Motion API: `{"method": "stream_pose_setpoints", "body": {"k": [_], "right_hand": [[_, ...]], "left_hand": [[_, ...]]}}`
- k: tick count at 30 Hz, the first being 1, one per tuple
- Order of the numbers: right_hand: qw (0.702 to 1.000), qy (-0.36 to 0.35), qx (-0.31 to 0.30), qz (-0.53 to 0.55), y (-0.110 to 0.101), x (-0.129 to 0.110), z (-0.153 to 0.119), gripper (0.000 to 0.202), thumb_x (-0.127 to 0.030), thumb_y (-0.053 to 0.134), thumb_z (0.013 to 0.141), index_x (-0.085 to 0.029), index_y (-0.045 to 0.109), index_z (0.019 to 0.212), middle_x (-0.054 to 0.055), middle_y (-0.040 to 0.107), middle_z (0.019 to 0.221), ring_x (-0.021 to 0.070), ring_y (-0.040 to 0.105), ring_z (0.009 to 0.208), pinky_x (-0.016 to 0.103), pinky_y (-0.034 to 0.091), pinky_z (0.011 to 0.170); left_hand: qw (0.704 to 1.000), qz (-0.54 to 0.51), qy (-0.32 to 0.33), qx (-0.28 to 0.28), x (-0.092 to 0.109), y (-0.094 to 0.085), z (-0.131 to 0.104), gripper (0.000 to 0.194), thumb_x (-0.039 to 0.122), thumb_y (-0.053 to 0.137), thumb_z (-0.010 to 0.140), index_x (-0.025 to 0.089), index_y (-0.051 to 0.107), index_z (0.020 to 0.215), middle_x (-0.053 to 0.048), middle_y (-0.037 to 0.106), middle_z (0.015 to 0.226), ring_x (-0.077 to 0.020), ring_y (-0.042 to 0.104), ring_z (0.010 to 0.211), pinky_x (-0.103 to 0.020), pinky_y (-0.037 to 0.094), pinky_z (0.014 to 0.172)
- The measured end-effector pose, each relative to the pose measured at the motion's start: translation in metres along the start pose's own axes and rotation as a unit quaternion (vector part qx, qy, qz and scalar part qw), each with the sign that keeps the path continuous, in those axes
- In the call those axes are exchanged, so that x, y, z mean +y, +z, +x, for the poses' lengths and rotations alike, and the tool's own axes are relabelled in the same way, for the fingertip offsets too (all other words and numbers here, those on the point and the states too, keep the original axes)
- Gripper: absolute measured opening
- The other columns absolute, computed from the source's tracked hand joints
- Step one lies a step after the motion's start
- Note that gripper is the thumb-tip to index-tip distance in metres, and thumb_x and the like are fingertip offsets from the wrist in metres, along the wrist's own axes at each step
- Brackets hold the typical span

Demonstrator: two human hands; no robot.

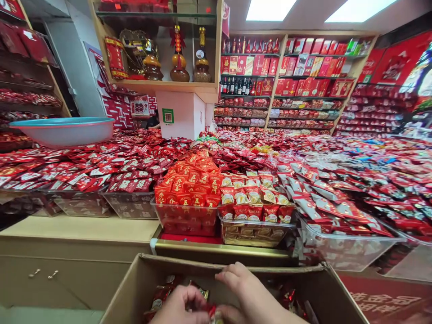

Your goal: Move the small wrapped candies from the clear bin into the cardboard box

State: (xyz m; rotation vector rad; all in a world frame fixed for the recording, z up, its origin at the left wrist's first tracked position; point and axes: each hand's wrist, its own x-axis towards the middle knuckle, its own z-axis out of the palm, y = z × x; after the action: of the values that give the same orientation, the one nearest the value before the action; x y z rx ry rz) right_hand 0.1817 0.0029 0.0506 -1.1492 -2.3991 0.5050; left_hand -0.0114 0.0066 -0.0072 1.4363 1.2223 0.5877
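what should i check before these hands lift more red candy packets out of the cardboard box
1. Grip: left hand and right hand close together on a small red wrapped candy packet at the picture's bottom edge: ok, though partly cut off.
2. Open brown cardboard box flaps clear of the hands: ok.
3. Packets remaining in the box: ok, some show beside the hands.
4. Clear plastic bin of orange-red packets has spare room: not ok, heaped above its rim.
5. Neighbouring clear bin of red and cream packets: not ok, also full.
6. Which fingers pinch the packet: cannot tell.
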Motion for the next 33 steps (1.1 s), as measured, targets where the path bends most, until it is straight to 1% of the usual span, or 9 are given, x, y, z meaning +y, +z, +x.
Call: {"method": "stream_pose_setpoints", "body": {"k": [1,4,8,13,16,20,22,28,33], "right_hand": [[0.999,0.022,-0.02,0.046,0.001,0.0,-0.001,0.044,-0.032,0.065,0.064,-0.017,0.057,0.104,0.008,0.062,0.096,0.0203,0.055,0.087,0.028,0.045,0.076],[0.989,0.069,-0.035,0.129,0.001,-0.004,-0.004,0.043,-0.032,0.062,0.068,-0.017,0.055,0.107,0.009,0.062,0.1,0.0204,0.055,0.088,0.029,0.042,0.078],[0.968,0.121,-0.049,0.216,0.007,-0.005,-0.004,0.022,-0.031,0.055,0.073,-0.016,0.06,0.088,0.005,0.064,0.079,0.0163,0.055,0.073,0.026,0.042,0.065],[0.887,0.165,-0.042,0.429,0.023,0.001,-0.004,0.025,-0.039,0.057,0.071,-0.015,0.054,0.079,0.001,0.058,0.067,0.0106,0.052,0.056,0.023,0.039,0.055],[0.857,0.185,-0.059,0.478,0.028,0.004,-0.005,0.032,-0.043,0.063,0.065,-0.014,0.054,0.078,-0.001,0.056,0.062,0.0101,0.051,0.054,0.023,0.039,0.054],[0.871,0.158,-0.082,0.458,0.031,0.005,-0.006,0.035,-0.047,0.055,0.071,-0.013,0.06,0.08,0.0,0.057,0.059,0.0098,0.049,0.054,0.023,0.039,0.054],[0.862,0.154,-0.085,0.475,0.034,0.004,-0.005,0.038,-0.048,0.051,0.074,-0.012,0.062,0.079,0.001,0.057,0.057,0.0096,0.049,0.052,0.023,0.038,0.053],[0.762,0.218,-0.048,0.607,0.045,-0.006,-0.002,0.046,-0.054,0.052,0.069,-0.01,0.063,0.073,0.001,0.055,0.05,0.0099,0.053,0.047,0.021,0.037,0.048],[0.793,0.226,-0.041,0.564,0.054,-0.006,-0.003,0.044,-0.053,0.06,0.062,-0.009,0.062,0.068,0.002,0.056,0.056,0.0071,0.045,0.047,0.021,0.035,0.047]], "left_hand": [[0.996,-0.084,0.015,0.016,0.004,0.0,0.0,0.029,0.034,0.075,0.051,0.012,0.059,0.058,0.005,0.055,0.05,-0.0097,0.048,0.052,-0.022,0.035,0.05],[0.986,-0.165,0.008,0.032,0.013,0.002,-0.004,0.03,0.035,0.075,0.052,0.012,0.061,0.064,0.003,0.059,0.059,-0.0095,0.049,0.056,-0.022,0.037,0.055],[0.968,-0.248,-0.009,0.027,0.02,0.006,-0.012,0.027,0.034,0.072,0.058,0.013,0.058,0.067,0.003,0.058,0.058,-0.0078,0.048,0.052,-0.021,0.038,0.052],[0.949,-0.313,-0.003,0.027,0.025,0.01,-0.017,0.024,0.036,0.068,0.064,0.015,0.056,0.067,0.002,0.059,0.063,-0.0079,0.051,0.057,-0.022,0.04,0.057],[0.949,-0.314,-0.001,0.027,0.028,0.01,-0.018,0.025,0.036,0.068,0.065,0.016,0.057,0.076,0.003,0.059,0.062,-0.0077,0.051,0.055,-0.02,0.039,0.052],[0.953,-0.299,0.003,0.046,0.03,0.01,-0.019,0.024,0.035,0.069,0.064,0.014,0.059,0.068,0.002,0.06,0.058,-0.0096,0.053,0.054,-0.022,0.04,0.054],[0.953,-0.298,0.003,0.058,0.03,0.011,-0.019,0.024,0.037,0.067,0.065,0.014,0.058,0.065,0.001,0.06,0.058,-0.0111,0.054,0.054,-0.023,0.041,0.054],[0.953,-0.285,0.02,0.099,0.025,0.012,-0.015,0.024,0.04,0.059,0.07,0.017,0.052,0.063,0.004,0.057,0.055,-0.0097,0.05,0.049,-0.022,0.04,0.052],[0.97,-0.202,0.06,0.117,0.018,0.009,-0.012,0.023,0.035,0.064,0.067,0.015,0.055,0.061,0.005,0.052,0.053,-0.0081,0.044,0.051,-0.019,0.035,0.05]]}}
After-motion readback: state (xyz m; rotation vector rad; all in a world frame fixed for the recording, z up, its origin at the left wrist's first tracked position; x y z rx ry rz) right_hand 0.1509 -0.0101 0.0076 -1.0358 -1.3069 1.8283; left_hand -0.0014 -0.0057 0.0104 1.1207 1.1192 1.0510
